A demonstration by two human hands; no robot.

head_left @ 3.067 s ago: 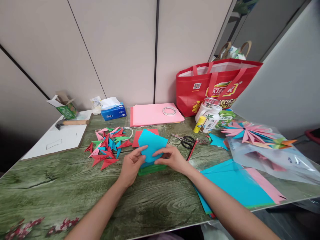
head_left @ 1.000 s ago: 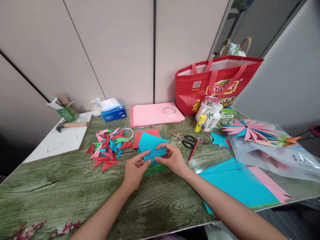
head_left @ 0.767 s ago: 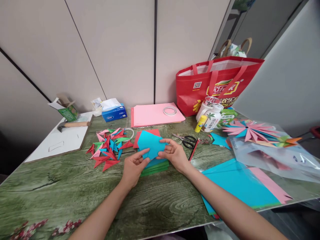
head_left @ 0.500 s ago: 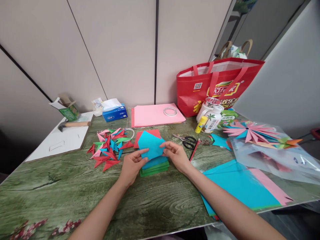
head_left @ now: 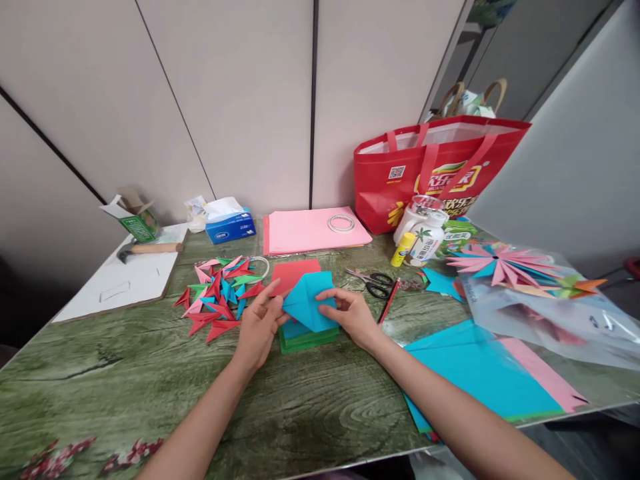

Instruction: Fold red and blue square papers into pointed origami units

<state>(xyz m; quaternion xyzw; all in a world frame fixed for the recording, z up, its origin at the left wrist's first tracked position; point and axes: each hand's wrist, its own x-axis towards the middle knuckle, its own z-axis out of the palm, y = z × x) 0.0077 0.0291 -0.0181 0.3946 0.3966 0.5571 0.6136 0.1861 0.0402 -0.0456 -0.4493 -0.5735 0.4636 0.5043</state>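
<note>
A blue sheet of paper (head_left: pixel 306 300), folded with slanted flaps and a pointed left end, is held above a small stack. My right hand (head_left: pixel 350 317) pinches its right side between thumb and fingers. At the pointed left corner, my left hand (head_left: pixel 260 323) has its thumb and fingertips closed on the paper. Below lie green paper squares (head_left: pixel 310 341) with blue ones on top, and a red paper square (head_left: pixel 295 272) shows behind. Left of my hands is a pile of folded paper pieces (head_left: pixel 220 297) in red, pink, blue and green.
Scissors (head_left: pixel 373 283) and a red pencil (head_left: pixel 389 301) lie right of my hands. Behind stand a glue stick (head_left: pixel 403 250), a white bottle (head_left: pixel 425 237) and a red bag (head_left: pixel 383 177). Blue sheets (head_left: pixel 475 373) cover the right front; a hammer (head_left: pixel 150 249) rests at left.
The blue paper has been turned, so its pointed end now faces left and its folded flaps show. My left hand has shifted slightly to its pointed corner.
</note>
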